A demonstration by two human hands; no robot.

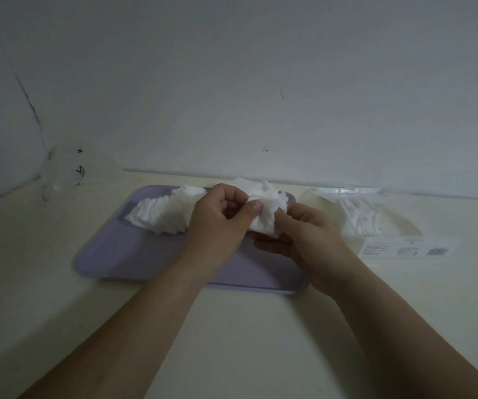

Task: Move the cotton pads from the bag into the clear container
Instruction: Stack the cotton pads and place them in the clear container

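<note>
Bare tabletop (232, 341) is left before the lavender tray (134, 254). A clump of cotton pads (266, 208) is gripped above the tray between the left hand (217, 223) and the right hand (307, 240), both clenched on it.

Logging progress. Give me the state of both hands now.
Left hand: closed on the bunch of cotton pads.
Right hand: closed on the same bunch, from below.

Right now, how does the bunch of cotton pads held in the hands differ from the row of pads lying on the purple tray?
The held bunch is lifted above the purple tray, gripped by the left hand and right hand; the fanned row lies on the tray, to the left of the hands. The held bunch looks jumbled and uneven; the row is overlapped fairly neatly, on a slant. Both are white pads.
</note>
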